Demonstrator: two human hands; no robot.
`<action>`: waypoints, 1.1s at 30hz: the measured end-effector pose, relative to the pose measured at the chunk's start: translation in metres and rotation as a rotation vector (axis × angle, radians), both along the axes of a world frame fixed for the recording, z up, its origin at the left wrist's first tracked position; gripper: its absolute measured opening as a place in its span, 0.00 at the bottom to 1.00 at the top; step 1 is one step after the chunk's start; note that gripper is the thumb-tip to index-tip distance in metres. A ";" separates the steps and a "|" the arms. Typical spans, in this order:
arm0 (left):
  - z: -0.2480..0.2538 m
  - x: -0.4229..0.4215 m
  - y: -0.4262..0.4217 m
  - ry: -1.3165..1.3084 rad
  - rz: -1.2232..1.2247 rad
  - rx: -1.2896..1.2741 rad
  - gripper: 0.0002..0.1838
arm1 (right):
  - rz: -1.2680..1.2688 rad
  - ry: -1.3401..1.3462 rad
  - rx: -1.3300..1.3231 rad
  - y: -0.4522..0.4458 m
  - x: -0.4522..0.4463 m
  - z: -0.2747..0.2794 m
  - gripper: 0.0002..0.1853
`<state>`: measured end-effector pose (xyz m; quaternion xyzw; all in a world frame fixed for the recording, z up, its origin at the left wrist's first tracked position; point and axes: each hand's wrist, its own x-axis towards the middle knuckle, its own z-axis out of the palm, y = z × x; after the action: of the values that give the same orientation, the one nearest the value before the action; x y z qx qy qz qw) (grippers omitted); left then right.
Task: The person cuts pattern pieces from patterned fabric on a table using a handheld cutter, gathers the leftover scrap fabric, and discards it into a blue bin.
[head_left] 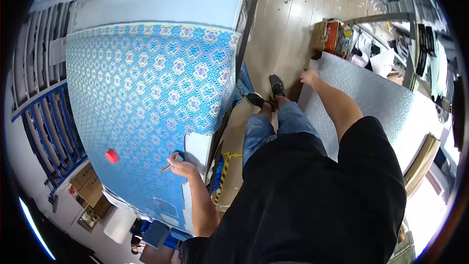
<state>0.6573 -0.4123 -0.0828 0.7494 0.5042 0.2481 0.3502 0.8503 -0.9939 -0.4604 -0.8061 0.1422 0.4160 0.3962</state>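
My left hand (183,167) is closed round a small tool with a slim silvery tip (167,168) and a dark grey part; its exact kind is too small to tell. It rests over a blue patterned sheet (146,88) spread on the large table, beside a bare pale patch (198,147) near the edge. A red round object (111,156) lies on the sheet, further left. On my other side, my right hand (309,77) has its fingers closed at the edge of a grey embossed sheet (361,83).
A pale panel surface (161,0) continues beyond the blue sheet. Cardboard and orange boxes (328,36) stand by a metal shelf frame (413,44) at the right. Scraps litter the wooden floor (293,7). Yellow-black tape (224,173) runs beside the table. Racks (53,127) line the left wall.
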 end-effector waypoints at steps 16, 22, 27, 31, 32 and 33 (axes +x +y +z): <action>-0.001 -0.004 -0.020 -0.116 0.023 0.012 0.30 | -0.374 -0.787 0.407 0.127 0.256 0.375 0.09; 0.004 0.019 -0.046 -0.252 0.329 -0.049 0.29 | 0.047 -1.049 0.110 0.176 0.417 0.449 0.09; 0.002 0.051 -0.053 -0.250 0.552 -0.045 0.30 | 0.421 -1.090 -0.159 0.206 0.506 0.439 0.09; 0.003 0.061 -0.054 -0.134 0.587 -0.001 0.32 | 0.544 -1.142 -0.229 0.226 0.524 0.427 0.07; 0.002 0.056 -0.054 -0.113 0.598 0.002 0.33 | 0.549 -1.131 -0.222 0.232 0.523 0.426 0.07; 0.002 0.053 -0.055 -0.103 0.603 0.004 0.33 | 0.543 -1.100 -0.209 0.236 0.522 0.425 0.08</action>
<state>0.7107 -0.4674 -0.0807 0.5530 0.6851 0.3794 0.2844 1.3725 -0.7575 -0.0353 -0.9442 -0.2530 0.0099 0.2107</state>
